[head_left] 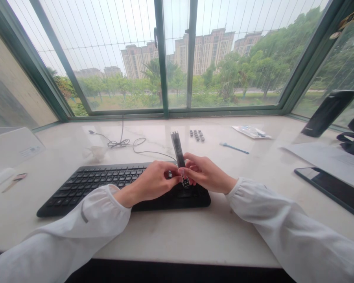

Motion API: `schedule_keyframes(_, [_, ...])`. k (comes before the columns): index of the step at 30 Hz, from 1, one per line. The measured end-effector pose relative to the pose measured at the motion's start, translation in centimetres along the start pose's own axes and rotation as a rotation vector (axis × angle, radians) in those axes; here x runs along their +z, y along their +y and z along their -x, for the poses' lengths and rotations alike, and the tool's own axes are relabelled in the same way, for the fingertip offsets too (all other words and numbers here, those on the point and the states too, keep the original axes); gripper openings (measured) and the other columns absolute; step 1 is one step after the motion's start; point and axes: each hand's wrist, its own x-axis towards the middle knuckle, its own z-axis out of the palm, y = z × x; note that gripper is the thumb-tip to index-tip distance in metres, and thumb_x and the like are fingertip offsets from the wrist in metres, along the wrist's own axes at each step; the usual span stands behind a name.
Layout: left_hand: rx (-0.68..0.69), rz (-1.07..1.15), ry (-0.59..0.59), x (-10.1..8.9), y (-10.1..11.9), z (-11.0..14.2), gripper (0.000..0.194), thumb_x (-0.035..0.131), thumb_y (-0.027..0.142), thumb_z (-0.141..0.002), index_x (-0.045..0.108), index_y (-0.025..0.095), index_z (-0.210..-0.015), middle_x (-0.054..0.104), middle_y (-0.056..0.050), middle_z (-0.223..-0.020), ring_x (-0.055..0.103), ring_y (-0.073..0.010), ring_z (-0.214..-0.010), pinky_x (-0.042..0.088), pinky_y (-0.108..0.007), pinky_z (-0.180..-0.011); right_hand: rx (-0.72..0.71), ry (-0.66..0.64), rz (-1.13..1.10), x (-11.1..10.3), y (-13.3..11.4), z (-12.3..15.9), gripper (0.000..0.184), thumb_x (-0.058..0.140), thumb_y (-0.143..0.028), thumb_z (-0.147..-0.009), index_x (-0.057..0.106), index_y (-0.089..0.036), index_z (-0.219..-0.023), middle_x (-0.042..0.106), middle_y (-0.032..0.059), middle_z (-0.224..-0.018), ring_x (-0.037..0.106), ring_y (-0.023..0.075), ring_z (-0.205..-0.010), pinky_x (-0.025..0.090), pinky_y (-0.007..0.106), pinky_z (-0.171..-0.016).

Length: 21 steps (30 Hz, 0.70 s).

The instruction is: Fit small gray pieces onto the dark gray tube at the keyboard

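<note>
Held by us, lower centre: one slim dark bar, upright and slightly tilted, a small metal-looking fitting at its lower end. Left hand: fingers closed on the bar's lower part. Right hand: fingers also closed on it, from the opposite side, the two hands meeting at the bar. Beneath them, a black keyboard on the white marble counter; whether the hands touch it, we cannot tell. Farther up the counter: small dark keycaps, top centre; a tangled thin cable, left of them; a blue stick and a printed packet, upper right. Along the right edge: a black cylinder, a white sheet, a tablet. Lower left: a small key
</note>
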Motion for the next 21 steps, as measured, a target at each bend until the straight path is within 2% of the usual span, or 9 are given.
schedule_keyframes(7, [-0.006, 0.029, 0.018, 0.28, -0.38, -0.01, 0.021, 0.057, 0.030, -0.088, 0.073, 0.016, -0.087, 0.070, -0.001, -0.076, 0.056, -0.0120, -0.066, 0.039, -0.022, -0.060, -0.047, 0.007, 0.173, 0.05, -0.55, -0.07, 0.023, 0.052, -0.043, -0.093, 0.048, -0.021, -0.096, 0.057, -0.0048, -0.060, 0.055, 0.0119, -0.053, 0.040, 0.022, -0.053])
schedule_keyframes(15, [0.019, 0.005, 0.036, 0.54, 0.01, -0.18, 0.019, 0.057, 0.029, -0.088, 0.070, 0.016, -0.086, 0.069, -0.001, -0.077, 0.056, -0.0116, -0.067, 0.039, -0.021, -0.061, -0.072, 0.010, 0.210, -0.12, -0.53, -0.10, 0.020, 0.051, -0.041, -0.094, 0.046, -0.021, -0.093, 0.054, -0.0055, -0.061, 0.052, 0.0113, -0.055, 0.036, 0.021, -0.055])
schedule_keyframes(21, [-0.009, -0.065, 0.111, 0.45, 0.22, -0.15, 0.033, 0.054, 0.037, -0.091, 0.063, 0.014, -0.069, 0.058, 0.002, -0.061, 0.043, -0.0081, -0.057, 0.032, -0.020, -0.054, -0.016, -0.008, 0.133, -0.32, -0.78, 0.20, 0.027, 0.055, -0.045, -0.091, 0.043, -0.022, -0.088, 0.055, -0.0059, -0.058, 0.053, 0.0112, -0.049, 0.038, 0.021, -0.050])
